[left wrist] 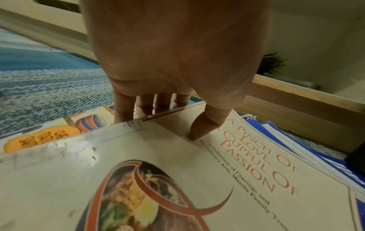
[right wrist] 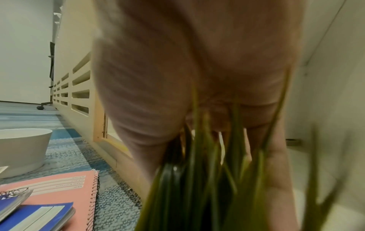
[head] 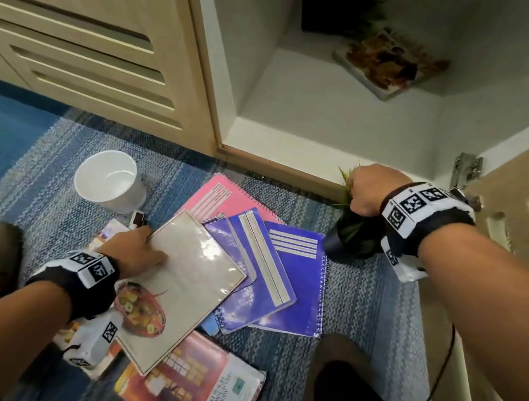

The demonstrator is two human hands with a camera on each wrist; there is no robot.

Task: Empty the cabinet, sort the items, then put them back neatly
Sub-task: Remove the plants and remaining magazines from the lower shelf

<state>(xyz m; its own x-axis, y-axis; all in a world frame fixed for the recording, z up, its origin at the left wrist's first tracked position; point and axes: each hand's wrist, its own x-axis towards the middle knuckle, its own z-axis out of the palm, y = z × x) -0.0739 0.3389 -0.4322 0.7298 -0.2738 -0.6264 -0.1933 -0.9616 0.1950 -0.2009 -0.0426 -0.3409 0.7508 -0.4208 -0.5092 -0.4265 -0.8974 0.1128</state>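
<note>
I'm still emptying: right hand (head: 367,190) is gripping the potted plant (head: 351,235) by its leaves beside the notebooks (head: 266,266) on the floor, left hand (head: 134,250) pinching the cookbook (head: 186,288), while another plant (head: 337,14) and book (head: 390,62) are sitting in the cabinet (head: 306,103).

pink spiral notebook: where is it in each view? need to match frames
Head: pink spiral notebook lies centre frame on the rug, partly under the blue notebooks.
Left wrist: not in it; the cookbook fills the foreground.
Right wrist: bottom left, spiral edge facing right, blue notebooks overlapping it.
Shared landmark: the white bowl, up-left of the notebook in the head view, at the left edge in the right wrist view.
</note>
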